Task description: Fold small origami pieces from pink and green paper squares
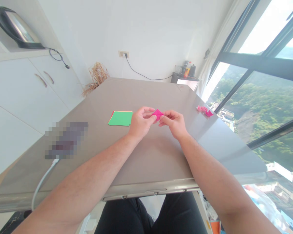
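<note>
Head view — left grip (141, 122) facing right grip (174, 121), both pinching pink paper (158, 113)

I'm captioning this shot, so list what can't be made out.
- Head view: sides of pink paper, covered by left hand and right hand.
- Head view: what lies under green sheet, mostly covered by it.
- Head view: dark object, hidden by pixelation.
- Head view: pink pieces, too small to count.

Showing two grips (140, 122) (175, 123), one held pink fold (158, 114), one green-topped paper stack (120, 118), one surface (146, 159), three cabinet handles (41, 80); also showing several pink pieces (208, 112), clustered beyond counting.
</note>
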`<state>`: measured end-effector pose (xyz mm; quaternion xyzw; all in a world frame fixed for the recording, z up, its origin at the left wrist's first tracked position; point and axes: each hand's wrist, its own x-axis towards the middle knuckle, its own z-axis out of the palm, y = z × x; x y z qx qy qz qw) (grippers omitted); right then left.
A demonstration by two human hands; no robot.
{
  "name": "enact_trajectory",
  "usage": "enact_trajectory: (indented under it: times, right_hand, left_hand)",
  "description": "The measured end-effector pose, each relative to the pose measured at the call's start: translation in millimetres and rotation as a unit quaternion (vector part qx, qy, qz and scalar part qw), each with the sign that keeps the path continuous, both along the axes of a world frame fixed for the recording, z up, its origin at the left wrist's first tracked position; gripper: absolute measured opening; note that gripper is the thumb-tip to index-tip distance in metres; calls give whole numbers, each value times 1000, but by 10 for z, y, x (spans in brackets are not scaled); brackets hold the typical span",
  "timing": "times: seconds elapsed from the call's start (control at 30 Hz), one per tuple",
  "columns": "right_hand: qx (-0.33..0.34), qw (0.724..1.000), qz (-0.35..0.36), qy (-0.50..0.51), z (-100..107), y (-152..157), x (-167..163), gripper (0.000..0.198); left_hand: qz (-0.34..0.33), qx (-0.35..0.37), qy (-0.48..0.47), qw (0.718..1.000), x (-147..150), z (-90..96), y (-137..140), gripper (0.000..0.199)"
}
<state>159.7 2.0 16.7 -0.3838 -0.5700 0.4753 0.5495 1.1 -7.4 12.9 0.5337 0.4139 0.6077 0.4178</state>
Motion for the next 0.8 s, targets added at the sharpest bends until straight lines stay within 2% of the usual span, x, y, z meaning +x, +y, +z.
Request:
enact_trajectory:
  times: [0.33, 0.63, 0.8]
  right_hand:
    - [8, 998, -30, -61, -23, -6, 14, 19]
    - [11, 998, -28, -61, -12, -23, 6, 21]
    - [16, 999, -19, -48, -36, -2, 21, 22]
  left_hand:
    - [15, 57, 66, 996, -9, -11, 7, 29]
    - [6, 35, 48, 998, -10, -7, 1, 31]
    - [-7, -3, -1, 1000, 6, 16, -17, 36]
